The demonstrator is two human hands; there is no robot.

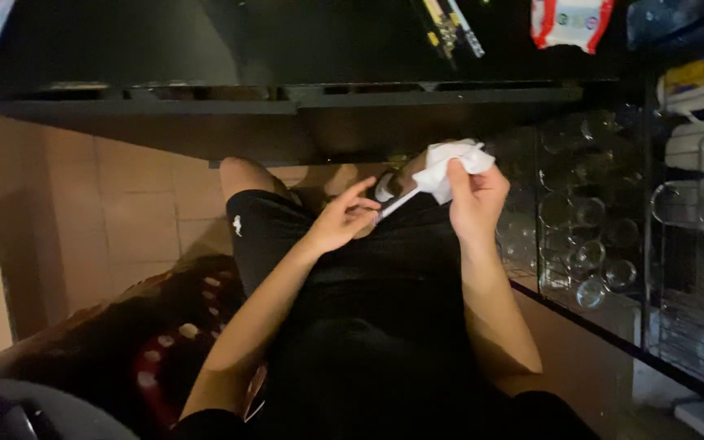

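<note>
From the head camera I look down on both hands, raised in front of my black shorts just below the front edge of the dark desk [417, 96]. My right hand [476, 202] is closed around a crumpled white paper tissue [448, 167], thumb and fingers pinching it so that the wad bulges out above and to the left of the knuckles. My left hand [342, 222] is half curled, with its fingertips closed on the lower end of a thin, light-coloured stick-like utensil [397, 202]. That slim piece runs up and to the right from the left fingertips into the tissue, so it lies between the two hands, its upper end wrapped inside the white wad. I cannot tell exactly what kind of utensil it is, since the light is dim and the far end is covered. The two hands are near each other but do not touch; only the stick and tissue bridge them.

To my right stands a dark wire rack of clear drinking glasses [588, 244], close beside the right forearm. On the desk top, at the upper edge of the view, lies a red and white soft packet [570, 20]. Pale beige floor tiles [124, 212] show to the left, and a dark red patterned mat [173, 342] lies under my left elbow.
</note>
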